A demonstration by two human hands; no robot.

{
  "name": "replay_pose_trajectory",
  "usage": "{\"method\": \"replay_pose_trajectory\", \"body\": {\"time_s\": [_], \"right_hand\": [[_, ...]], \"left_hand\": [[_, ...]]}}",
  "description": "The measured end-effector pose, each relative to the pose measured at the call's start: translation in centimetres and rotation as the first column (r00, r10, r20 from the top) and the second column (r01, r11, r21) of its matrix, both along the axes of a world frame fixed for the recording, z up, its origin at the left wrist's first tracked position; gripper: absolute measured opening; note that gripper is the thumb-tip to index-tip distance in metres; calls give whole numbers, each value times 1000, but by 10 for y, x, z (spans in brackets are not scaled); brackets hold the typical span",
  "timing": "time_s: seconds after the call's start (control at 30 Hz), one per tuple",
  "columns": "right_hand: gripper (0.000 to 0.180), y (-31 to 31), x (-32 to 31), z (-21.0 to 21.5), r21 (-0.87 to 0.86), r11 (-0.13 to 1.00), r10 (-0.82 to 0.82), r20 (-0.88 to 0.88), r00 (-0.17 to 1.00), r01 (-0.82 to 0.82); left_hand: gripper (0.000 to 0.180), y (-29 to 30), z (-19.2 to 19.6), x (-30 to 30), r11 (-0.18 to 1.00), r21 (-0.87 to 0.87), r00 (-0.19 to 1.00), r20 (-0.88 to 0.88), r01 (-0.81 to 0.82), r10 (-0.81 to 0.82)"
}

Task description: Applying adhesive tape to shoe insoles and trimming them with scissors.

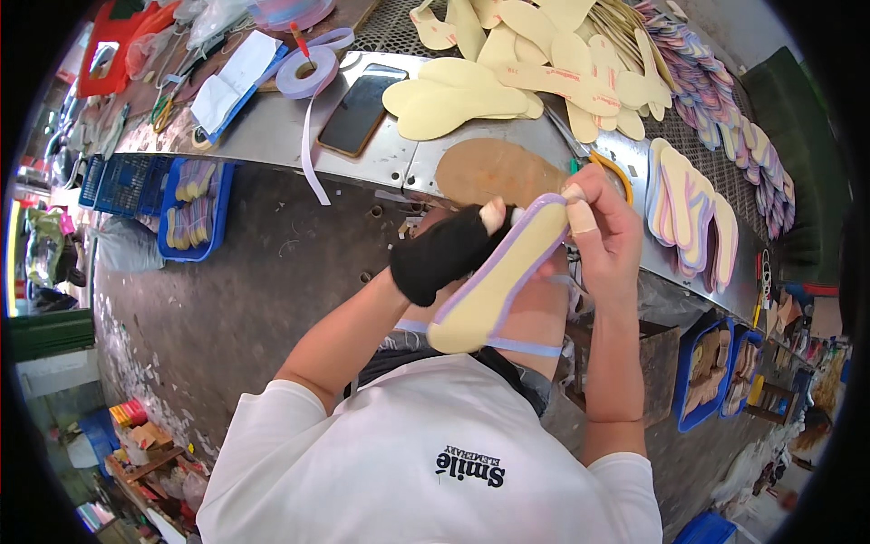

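A cream insole (503,272) with lavender tape along its edge is held up in front of my lap, tilted with its upper end to the right. My left hand (444,254), in a black fingerless glove, grips it from the left side, its fingers partly hidden behind. At the upper end, my right hand (605,227) pinches the edge between thumb and fingers; the thumb has a pale wrap. A strip of lavender tape (526,346) runs off from the lower end across my thigh. Beyond my hands, a brown sole-shaped piece (498,172) lies at the metal bench edge.
On the metal bench (272,145) lie a phone (362,109), a lavender tape roll (306,72), cream insoles (458,95) and yellow-handled scissors (616,177). Taped insoles (689,208) overlap at the right. Blue crates (201,243) stand on the floor at both sides.
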State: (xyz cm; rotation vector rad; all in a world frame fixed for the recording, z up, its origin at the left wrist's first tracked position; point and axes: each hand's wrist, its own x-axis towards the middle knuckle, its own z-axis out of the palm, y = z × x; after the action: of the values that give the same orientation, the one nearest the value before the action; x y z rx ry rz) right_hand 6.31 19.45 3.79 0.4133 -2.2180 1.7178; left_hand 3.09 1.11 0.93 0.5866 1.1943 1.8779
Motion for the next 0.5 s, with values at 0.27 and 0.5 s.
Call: {"method": "replay_pose_trajectory", "body": {"time_s": [0.27,0.5], "right_hand": [[20,6,2,-22,-405,895,-32,361,932,187],[20,3,4,-8,-60,994,-76,262,962,95]], "left_hand": [[43,3,-10,-2,988,-155,998,68,18,-8],[29,1,-36,-15,992,-76,963,242,-104,119]]}}
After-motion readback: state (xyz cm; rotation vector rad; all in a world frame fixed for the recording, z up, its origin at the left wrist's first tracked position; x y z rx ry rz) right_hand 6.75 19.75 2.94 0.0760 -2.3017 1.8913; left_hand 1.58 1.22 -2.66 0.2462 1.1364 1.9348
